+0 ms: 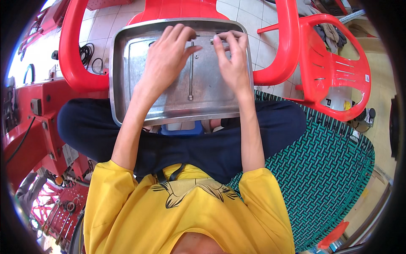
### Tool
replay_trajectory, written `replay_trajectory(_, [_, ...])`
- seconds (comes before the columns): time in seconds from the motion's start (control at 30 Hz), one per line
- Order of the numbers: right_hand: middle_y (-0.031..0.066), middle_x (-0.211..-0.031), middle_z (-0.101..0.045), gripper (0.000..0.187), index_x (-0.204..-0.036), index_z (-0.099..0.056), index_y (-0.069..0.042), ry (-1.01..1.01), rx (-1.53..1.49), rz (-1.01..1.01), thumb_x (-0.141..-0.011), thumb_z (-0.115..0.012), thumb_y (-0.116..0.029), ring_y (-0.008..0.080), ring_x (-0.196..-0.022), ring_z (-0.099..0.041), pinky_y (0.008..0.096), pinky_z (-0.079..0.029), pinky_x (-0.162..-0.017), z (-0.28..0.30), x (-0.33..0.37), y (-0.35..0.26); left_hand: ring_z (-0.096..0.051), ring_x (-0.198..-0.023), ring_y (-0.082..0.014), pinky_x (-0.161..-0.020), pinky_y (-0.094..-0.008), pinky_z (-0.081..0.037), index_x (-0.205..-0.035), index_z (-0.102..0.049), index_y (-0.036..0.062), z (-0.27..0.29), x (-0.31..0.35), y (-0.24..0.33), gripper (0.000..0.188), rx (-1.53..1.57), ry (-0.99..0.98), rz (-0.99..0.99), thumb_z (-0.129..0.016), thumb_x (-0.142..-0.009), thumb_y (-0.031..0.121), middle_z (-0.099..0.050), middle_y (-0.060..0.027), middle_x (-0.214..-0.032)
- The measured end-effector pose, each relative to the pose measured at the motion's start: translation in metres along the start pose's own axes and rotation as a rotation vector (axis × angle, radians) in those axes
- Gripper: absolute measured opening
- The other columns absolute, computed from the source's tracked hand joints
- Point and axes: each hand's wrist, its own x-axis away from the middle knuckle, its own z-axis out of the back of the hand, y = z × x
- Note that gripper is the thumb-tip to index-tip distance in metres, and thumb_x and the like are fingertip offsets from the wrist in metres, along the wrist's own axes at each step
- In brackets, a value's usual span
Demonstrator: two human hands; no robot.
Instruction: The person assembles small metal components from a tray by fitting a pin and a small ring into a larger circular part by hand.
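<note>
A shallow metal tray [211, 111] rests across my lap and against a red plastic chair. Over its far left part is my left hand [169, 55], fingers bent and the thumb apart from them. A thin dark piece shows by its index fingertip; I cannot tell whether the hand touches it. My right hand [232, 55], at the far right of the tray, pinches a small metal piece [212, 41] between thumb and fingers. Between the hands a long bolt [191, 80] lies lengthwise, its hex head toward me. A small nut [196, 56] lies beside the bolt.
The red chair [179, 9] stands beyond the tray, its arms on both sides. Another red chair [338, 67] is at the right, beside a green and black woven seat [321, 169]. Red machinery [46, 118] stands at the left, with a coiled black cable [86, 54] on the tiled floor.
</note>
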Motion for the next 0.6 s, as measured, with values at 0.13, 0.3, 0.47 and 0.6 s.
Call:
replay_trajectory(0.13, [0.0172,-0.113,-0.057,0.023,-0.104,-0.071,-0.005,-0.056,0.436,0.065,-0.095,-0.071,-0.026,0.0362,-0.107,-0.055,0.0454,-0.047,-0.095,0.009,-0.006,0.025,-0.06,-0.101,-0.0295,-0.087,-0.0418,-0.05,-0.106,-0.064,0.0056,-0.008,0.01,-0.012,0.026,-0.079,-0.011,0.1,-0.076,-0.09,0.022,-0.063,-0.0065,-0.107])
replay_trajectory(0.3, [0.0124,-0.109,-0.062,0.02,-0.097,-0.079,-0.01,-0.062,0.65,0.121,-0.083,-0.081,-0.025,0.0332,-0.107,-0.054,0.044,-0.045,-0.095,0.001,-0.004,0.034,-0.056,-0.106,-0.0299,-0.095,-0.0442,-0.046,-0.104,-0.066,0.006,-0.015,0.016,-0.015,0.024,-0.146,-0.038,0.076,-0.076,-0.09,0.023,-0.061,-0.0085,-0.111])
replay_trajectory(0.47, [0.0121,-0.11,-0.062,0.022,-0.097,-0.08,-0.011,-0.112,0.716,0.075,-0.079,-0.084,-0.024,0.0324,-0.109,-0.054,0.0429,-0.044,-0.097,0.001,-0.003,0.041,-0.055,-0.109,-0.0303,-0.098,-0.0448,-0.045,-0.107,-0.067,0.0054,-0.012,0.015,-0.015,0.028,-0.138,-0.034,0.147,-0.078,-0.089,0.024,-0.061,-0.0111,-0.113])
replay_trajectory(0.6, [0.0131,-0.112,-0.061,0.028,-0.106,-0.076,-0.01,-0.037,0.555,0.074,-0.084,-0.082,-0.024,0.033,-0.109,-0.056,0.0433,-0.046,-0.096,0.009,-0.007,0.041,-0.055,-0.109,-0.0304,-0.097,-0.0452,-0.044,-0.109,-0.066,0.0068,-0.009,0.011,-0.014,0.029,-0.148,-0.009,0.18,-0.077,-0.09,0.026,-0.06,-0.0099,-0.115])
